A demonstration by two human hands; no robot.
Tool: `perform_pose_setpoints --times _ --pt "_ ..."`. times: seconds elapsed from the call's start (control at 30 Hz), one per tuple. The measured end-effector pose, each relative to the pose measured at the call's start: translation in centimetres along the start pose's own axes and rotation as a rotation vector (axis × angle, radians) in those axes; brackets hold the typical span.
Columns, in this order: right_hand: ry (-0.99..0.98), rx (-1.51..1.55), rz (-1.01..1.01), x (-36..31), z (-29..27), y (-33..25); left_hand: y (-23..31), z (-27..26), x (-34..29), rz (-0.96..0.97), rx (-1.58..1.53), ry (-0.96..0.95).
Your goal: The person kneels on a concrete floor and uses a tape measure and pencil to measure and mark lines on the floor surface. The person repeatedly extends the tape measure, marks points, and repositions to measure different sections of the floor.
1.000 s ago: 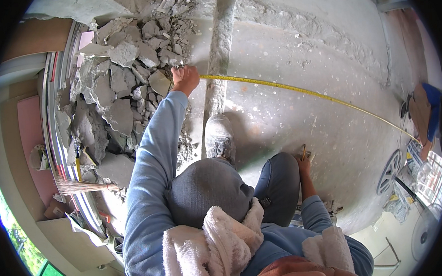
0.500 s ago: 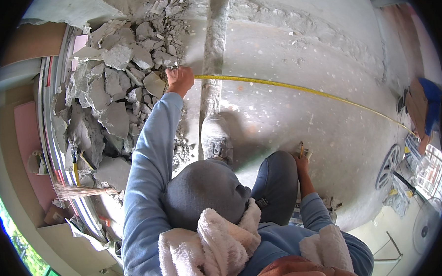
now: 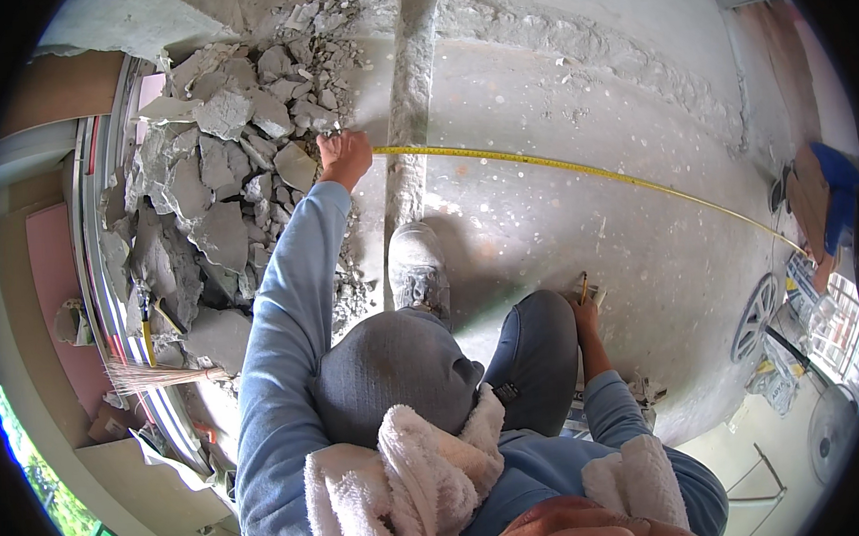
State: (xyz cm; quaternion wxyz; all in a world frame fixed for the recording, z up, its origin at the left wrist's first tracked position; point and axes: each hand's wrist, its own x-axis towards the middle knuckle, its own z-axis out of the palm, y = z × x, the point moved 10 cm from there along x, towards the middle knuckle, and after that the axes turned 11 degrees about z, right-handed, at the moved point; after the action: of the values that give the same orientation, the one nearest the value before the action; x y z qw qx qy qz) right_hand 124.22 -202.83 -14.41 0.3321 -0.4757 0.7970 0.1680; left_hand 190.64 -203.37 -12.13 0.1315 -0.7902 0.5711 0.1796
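My left hand (image 3: pixel 346 157) is closed on the near end of a yellow tape measure (image 3: pixel 540 163), beside the heap of broken concrete. The tape stretches right across the floor to another person's hand (image 3: pixel 822 272) at the far right edge. Beside my bent right knee, my right hand (image 3: pixel 586 317) is closed on a slim pencil-like stick (image 3: pixel 584 284) that points up from the fingers. Something pale shows next to that hand, too small to make out. My dusty shoe (image 3: pixel 417 259) rests on the floor between my hands.
Broken concrete slabs (image 3: pixel 217 177) are piled on the left, with a straw broom (image 3: pixel 171 376) and a yellow-handled tool (image 3: pixel 146 328) near them. A shallow channel (image 3: pixel 406 125) runs along the grey floor (image 3: pixel 524 235). A wheel-like disc (image 3: pixel 756 318) and a fan (image 3: pixel 832 434) stand at right.
Both hands keep their hold and barely move. The whole view has shifted slightly, and the tape still spans between my left hand and the other person.
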Motion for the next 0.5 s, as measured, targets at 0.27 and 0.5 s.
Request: perform_pose_setpoints --times 0.27,0.5 --pt "0.016 -0.035 -0.013 0.01 -0.01 -0.1 0.02 -0.07 -0.07 -0.001 0.029 0.028" --pt "-0.01 -0.044 0.012 0.16 0.19 0.21 0.07 -0.27 -0.19 -0.008 0.015 0.036"
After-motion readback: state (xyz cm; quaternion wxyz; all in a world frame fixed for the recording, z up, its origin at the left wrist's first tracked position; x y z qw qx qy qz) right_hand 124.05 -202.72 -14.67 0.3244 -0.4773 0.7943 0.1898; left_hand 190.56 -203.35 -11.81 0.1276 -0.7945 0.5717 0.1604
